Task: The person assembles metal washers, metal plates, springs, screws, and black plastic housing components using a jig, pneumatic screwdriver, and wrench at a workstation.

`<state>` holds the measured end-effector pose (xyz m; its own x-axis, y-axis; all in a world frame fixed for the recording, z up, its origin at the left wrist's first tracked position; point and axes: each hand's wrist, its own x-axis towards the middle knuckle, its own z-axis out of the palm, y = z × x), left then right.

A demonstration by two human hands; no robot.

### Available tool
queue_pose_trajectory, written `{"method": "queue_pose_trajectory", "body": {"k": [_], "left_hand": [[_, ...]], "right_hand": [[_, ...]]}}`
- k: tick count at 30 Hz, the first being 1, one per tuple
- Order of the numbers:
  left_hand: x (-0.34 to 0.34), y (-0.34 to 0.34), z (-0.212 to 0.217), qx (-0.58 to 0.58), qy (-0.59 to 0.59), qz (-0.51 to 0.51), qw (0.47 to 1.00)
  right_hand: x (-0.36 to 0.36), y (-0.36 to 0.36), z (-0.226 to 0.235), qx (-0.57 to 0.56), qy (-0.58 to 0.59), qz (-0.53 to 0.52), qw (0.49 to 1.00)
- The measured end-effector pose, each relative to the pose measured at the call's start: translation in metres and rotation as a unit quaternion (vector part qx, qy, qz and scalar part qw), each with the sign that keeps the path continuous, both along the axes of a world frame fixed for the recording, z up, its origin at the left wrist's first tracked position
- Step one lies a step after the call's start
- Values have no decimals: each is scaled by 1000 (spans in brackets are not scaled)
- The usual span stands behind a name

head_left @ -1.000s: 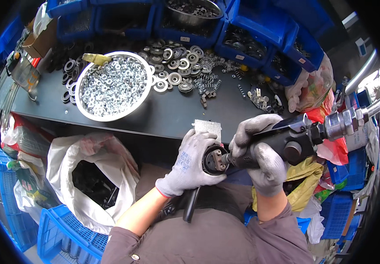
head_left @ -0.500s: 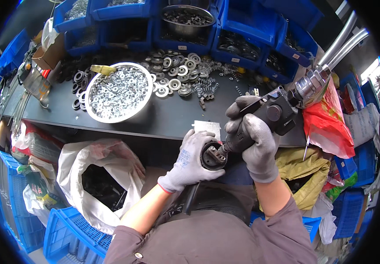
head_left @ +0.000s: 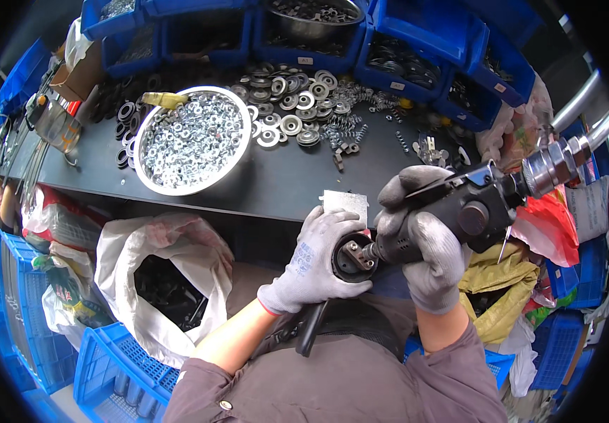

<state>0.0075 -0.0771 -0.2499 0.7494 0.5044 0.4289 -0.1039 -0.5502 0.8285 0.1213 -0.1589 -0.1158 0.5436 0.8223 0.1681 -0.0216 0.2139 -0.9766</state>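
Observation:
My left hand (head_left: pixel 316 257), in a grey glove, is wrapped round a round black housing (head_left: pixel 342 266) with a metal block (head_left: pixel 355 255) set in its face. A black rod-like handle (head_left: pixel 311 331) slants down below it. My gloved right hand (head_left: pixel 433 250) grips a black air-powered driver (head_left: pixel 468 217), fingers over its lever. The driver's tip meets the metal block or lies right beside it; I cannot tell how far it is seated. Behind my left hand a small silvery metal plate (head_left: pixel 346 203) sits at the bench edge.
A white-rimmed bowl (head_left: pixel 150 176) of small metal nuts stands on the dark bench (head_left: pixel 276 185). Round metal discs (head_left: pixel 290 125) and springs (head_left: pixel 346 132) lie beyond. Blue bins (head_left: pixel 205 42) line the back. A hose fitting (head_left: pixel 557 168) trails right. A white sack (head_left: pixel 124 282) hangs below left.
Both hands, the black housing and the driver sit slightly further right and lower in the picture. The driver's tip stays at the metal block. The view itself has shifted a little.

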Motion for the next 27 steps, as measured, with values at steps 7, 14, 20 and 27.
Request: {"method": "queue_pose_trajectory", "body": {"k": [7, 14, 20, 27], "left_hand": [[0, 2, 2, 1, -3, -7, 1000], [-1, 8, 5, -13, 29, -27, 999], [0, 4, -4, 4, 39, -24, 999], [6, -8, -5, 23, -7, 34, 999]], "right_hand": [[6, -2, -6, 22, 54, 42, 997], [1, -4, -3, -19, -135, 74, 988], [1, 5, 8, 36, -24, 42, 998], [23, -45, 27, 148, 23, -38, 988]]}}
